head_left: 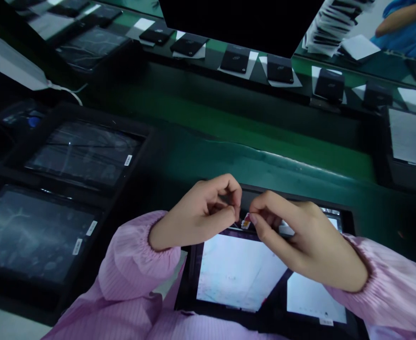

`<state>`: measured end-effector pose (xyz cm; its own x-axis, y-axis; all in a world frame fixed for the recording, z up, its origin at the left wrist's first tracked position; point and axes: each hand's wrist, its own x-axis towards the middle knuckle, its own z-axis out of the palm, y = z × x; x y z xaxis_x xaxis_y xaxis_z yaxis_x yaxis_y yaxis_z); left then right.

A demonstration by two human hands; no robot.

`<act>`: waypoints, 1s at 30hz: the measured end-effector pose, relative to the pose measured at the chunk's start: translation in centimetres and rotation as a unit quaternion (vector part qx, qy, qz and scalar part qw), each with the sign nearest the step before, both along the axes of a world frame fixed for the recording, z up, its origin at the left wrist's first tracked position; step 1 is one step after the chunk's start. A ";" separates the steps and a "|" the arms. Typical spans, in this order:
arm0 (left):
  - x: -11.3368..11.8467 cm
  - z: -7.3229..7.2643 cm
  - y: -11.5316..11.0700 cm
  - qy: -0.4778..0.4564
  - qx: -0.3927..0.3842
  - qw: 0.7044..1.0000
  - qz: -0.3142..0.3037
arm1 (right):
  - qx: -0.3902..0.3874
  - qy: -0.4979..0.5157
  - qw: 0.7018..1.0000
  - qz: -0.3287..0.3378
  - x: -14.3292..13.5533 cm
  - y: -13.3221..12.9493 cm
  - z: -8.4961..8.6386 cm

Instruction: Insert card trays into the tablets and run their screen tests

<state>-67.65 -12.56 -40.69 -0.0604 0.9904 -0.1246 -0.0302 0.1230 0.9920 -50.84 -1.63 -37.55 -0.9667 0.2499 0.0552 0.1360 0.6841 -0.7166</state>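
The left hand (203, 212) extends inward from the left, wrist bent and fingers curled, with the thumb tip close to the index finger; whether these fingers grip anything cannot be determined. The right hand (310, 243) reaches inward from the right, palm side down, its thumb and index finger clamped on the edge of a small card (245, 221). The small card is located between the two hands, above the upper edge of a lit tablet (236, 274), just beside the left fingertips.
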 end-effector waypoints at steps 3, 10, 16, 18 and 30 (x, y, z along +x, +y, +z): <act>0.5 -0.2 -0.1 0.008 -0.006 0.999 0.037 | -0.002 0.002 1.000 0.006 -0.1 0.0 0.0; 0.8 -0.2 -0.1 0.013 -0.033 0.998 0.055 | -0.007 0.003 1.000 0.006 0.0 -0.1 -0.2; 1.0 -0.2 0.0 0.021 -0.029 0.998 0.058 | -0.003 0.007 0.999 0.037 -0.2 0.0 0.0; 1.0 -0.2 0.0 0.019 -0.028 0.998 0.059 | -0.017 0.004 0.999 0.047 -0.3 0.1 0.0; 0.9 -0.4 0.4 0.020 -0.029 0.997 0.070 | -0.078 -0.019 0.993 0.088 -0.9 0.9 -0.7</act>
<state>-66.74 -12.19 -41.11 -0.2035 0.9632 -0.1756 -0.0114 0.1770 0.9842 -51.76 -0.73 -38.30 -0.9967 0.0803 -0.0092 0.0543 0.5803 -0.8126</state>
